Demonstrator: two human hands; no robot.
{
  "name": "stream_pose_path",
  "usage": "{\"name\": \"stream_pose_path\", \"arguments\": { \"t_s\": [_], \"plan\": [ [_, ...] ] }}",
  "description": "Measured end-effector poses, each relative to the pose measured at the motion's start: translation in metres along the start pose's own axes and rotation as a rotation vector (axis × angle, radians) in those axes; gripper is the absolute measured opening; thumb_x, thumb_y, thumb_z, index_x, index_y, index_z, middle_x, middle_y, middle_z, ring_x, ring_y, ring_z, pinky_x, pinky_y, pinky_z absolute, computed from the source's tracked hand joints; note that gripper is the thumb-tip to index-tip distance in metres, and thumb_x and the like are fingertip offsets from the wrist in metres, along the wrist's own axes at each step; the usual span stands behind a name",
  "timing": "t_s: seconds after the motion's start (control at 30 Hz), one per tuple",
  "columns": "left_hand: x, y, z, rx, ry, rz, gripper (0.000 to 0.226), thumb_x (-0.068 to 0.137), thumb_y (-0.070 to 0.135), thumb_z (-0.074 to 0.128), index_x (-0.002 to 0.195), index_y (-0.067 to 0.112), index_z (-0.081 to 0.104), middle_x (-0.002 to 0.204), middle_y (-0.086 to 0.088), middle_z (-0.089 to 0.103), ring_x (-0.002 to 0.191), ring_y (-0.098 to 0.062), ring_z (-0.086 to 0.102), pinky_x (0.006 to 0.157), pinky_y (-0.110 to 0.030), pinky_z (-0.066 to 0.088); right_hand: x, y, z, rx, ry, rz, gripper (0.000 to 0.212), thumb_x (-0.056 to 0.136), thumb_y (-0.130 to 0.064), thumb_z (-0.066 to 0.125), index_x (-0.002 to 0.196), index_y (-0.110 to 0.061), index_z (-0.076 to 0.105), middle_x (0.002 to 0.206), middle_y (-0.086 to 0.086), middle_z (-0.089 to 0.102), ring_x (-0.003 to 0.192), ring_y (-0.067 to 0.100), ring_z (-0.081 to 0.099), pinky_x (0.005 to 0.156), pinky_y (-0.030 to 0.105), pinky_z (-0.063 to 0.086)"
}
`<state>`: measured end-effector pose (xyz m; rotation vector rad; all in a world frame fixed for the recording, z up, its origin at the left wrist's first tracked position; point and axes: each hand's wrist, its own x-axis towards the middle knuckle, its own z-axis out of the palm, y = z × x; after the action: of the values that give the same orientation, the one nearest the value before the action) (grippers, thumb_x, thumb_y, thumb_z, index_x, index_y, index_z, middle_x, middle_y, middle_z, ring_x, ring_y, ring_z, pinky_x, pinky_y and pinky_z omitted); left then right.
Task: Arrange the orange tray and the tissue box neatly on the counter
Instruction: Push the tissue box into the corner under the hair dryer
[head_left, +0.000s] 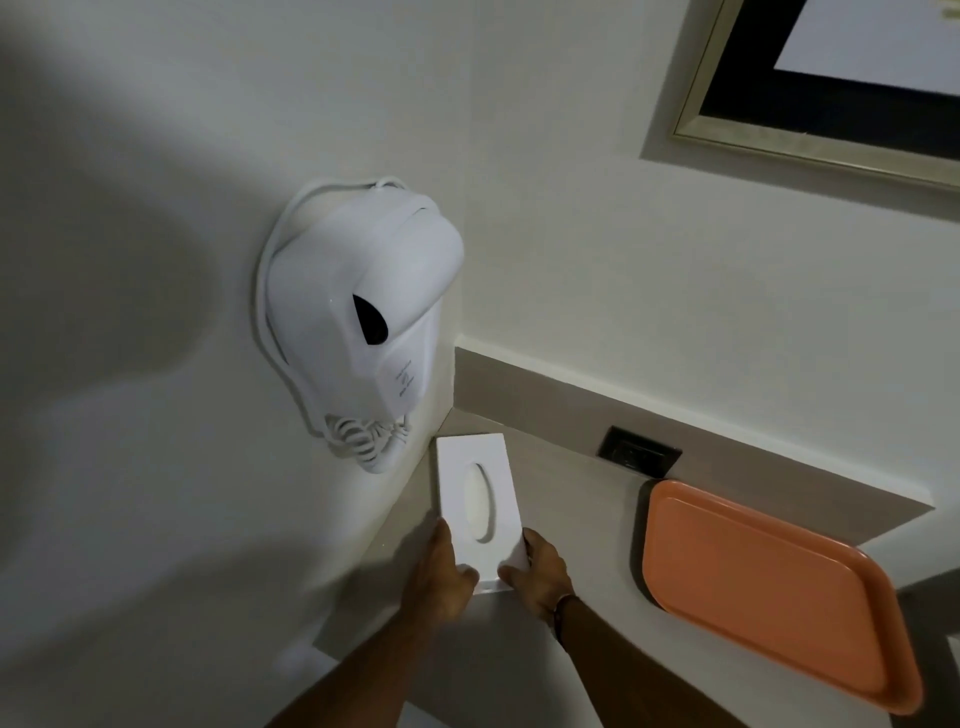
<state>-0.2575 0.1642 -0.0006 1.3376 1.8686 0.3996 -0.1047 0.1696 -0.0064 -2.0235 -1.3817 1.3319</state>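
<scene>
At the far left a wall-mounted hair dryer (358, 317) is hanging on the side wall, its coiled cord drooping just above the corner of the surface (571, 499). Directly below it the white tissue box (475, 499) is lying flat in that corner, its left long edge running close along the side wall and its long axis pointing away from the person toward the back ledge, with the oval opening facing up. The left hand (441, 577) is curling around the box's near left corner, fingers up the left side and thumb resting on the top face; the right hand (537, 574) is mirroring it at the near right corner, fingers wrapped over the edge. Both hands are closed on the near end of the box, forearms reaching in almost parallel to its length, so any squaring-up would likely be a small push or twist along that axis. Whether the far end is touching the back ledge is hard to tell. Further right, a dark wall socket (639, 452) is sitting in the ledge, and beyond it the orange tray (769, 592) is lying well apart from the box, empty and skewed at an angle to the ledge; it is closer to the right hand and looks not yet straightened.
</scene>
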Motion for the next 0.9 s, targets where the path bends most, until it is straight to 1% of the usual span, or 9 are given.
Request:
{"name": "stream_pose_path", "arguments": {
  "t_s": [0.13,0.23,0.3,0.4,0.57,0.7,0.77,0.83,0.9],
  "plan": [
    [0.032,0.009,-0.022,0.039,-0.038,0.018,0.078,0.089,0.016,0.074,0.152,0.018,0.029,0.156,-0.004,0.043,0.144,-0.028,0.043,0.117,-0.046,0.044,0.023,-0.020,0.008,0.037,0.032,0.022,0.062,0.092,-0.015,0.072,0.147,-0.015,0.045,0.146,0.009,0.056,0.134,0.033,0.052,0.116,0.051,0.042],
    [0.050,0.013,-0.035,0.068,-0.069,0.027,0.078,0.091,0.015,0.070,0.155,0.016,0.026,0.160,-0.005,0.039,0.145,-0.028,0.042,0.117,-0.042,0.043,0.036,-0.031,0.011,0.050,0.047,0.026,0.062,0.092,-0.014,0.072,0.148,-0.013,0.044,0.148,0.010,0.054,0.135,0.034,0.051,0.117,0.051,0.041],
    [0.063,0.014,-0.044,0.107,-0.093,0.046,0.080,0.091,0.018,0.069,0.157,0.016,0.023,0.163,-0.004,0.036,0.146,-0.028,0.041,0.118,-0.042,0.041,0.046,-0.037,0.015,0.055,0.059,0.031,0.060,0.092,-0.013,0.072,0.146,-0.012,0.045,0.147,0.011,0.055,0.134,0.034,0.052,0.116,0.051,0.042],
    [0.077,0.012,-0.052,0.138,-0.122,0.087,0.082,0.085,0.019,0.072,0.154,0.018,0.029,0.159,-0.005,0.040,0.144,-0.028,0.043,0.115,-0.046,0.045,0.056,-0.040,0.019,0.068,0.069,0.048,0.058,0.091,-0.014,0.074,0.143,-0.013,0.047,0.144,0.011,0.058,0.131,0.034,0.055,0.114,0.052,0.044],
    [0.087,0.005,-0.057,0.156,-0.142,0.112,0.085,0.074,0.024,0.075,0.149,0.020,0.034,0.152,-0.005,0.046,0.136,-0.027,0.049,0.110,-0.046,0.049,0.061,-0.038,0.018,0.060,0.060,0.044,0.060,0.088,-0.013,0.077,0.141,-0.011,0.050,0.141,0.012,0.060,0.129,0.034,0.057,0.112,0.051,0.047],
    [0.077,0.013,-0.055,0.174,-0.135,0.104,0.083,0.083,0.020,0.070,0.154,0.017,0.028,0.156,-0.007,0.043,0.140,-0.029,0.046,0.113,-0.046,0.046,0.058,-0.041,0.016,0.022,0.041,0.031,0.058,0.090,-0.016,0.075,0.142,-0.011,0.049,0.143,0.011,0.059,0.130,0.033,0.056,0.112,0.048,0.047],
    [0.068,0.015,-0.053,0.226,-0.092,0.113,0.080,0.090,0.021,0.067,0.156,0.016,0.022,0.162,-0.007,0.035,0.146,-0.029,0.039,0.118,-0.045,0.042,0.053,-0.040,0.017,-0.014,0.019,0.010,0.063,0.094,-0.024,0.072,0.148,-0.013,0.042,0.150,0.010,0.053,0.135,0.033,0.052,0.115,0.048,0.044],
    [0.058,0.015,-0.053,0.309,-0.032,0.168,0.080,0.095,0.026,0.063,0.159,0.014,0.016,0.169,-0.006,0.021,0.153,-0.028,0.027,0.123,-0.043,0.034,0.047,-0.035,0.017,-0.065,-0.003,-0.006,0.077,0.097,-0.033,0.066,0.158,-0.013,0.024,0.163,0.008,0.036,0.147,0.032,0.039,0.122,0.045,0.034],
    [0.046,0.012,-0.052,0.393,-0.004,0.250,0.081,0.098,0.032,0.058,0.160,0.013,0.010,0.171,-0.006,0.010,0.157,-0.027,0.018,0.126,-0.041,0.027,0.039,-0.028,0.017,-0.164,-0.013,-0.081,0.085,0.100,-0.040,0.060,0.162,-0.015,0.008,0.171,0.005,0.017,0.155,0.029,0.024,0.125,0.041,0.024]
  ]
}}
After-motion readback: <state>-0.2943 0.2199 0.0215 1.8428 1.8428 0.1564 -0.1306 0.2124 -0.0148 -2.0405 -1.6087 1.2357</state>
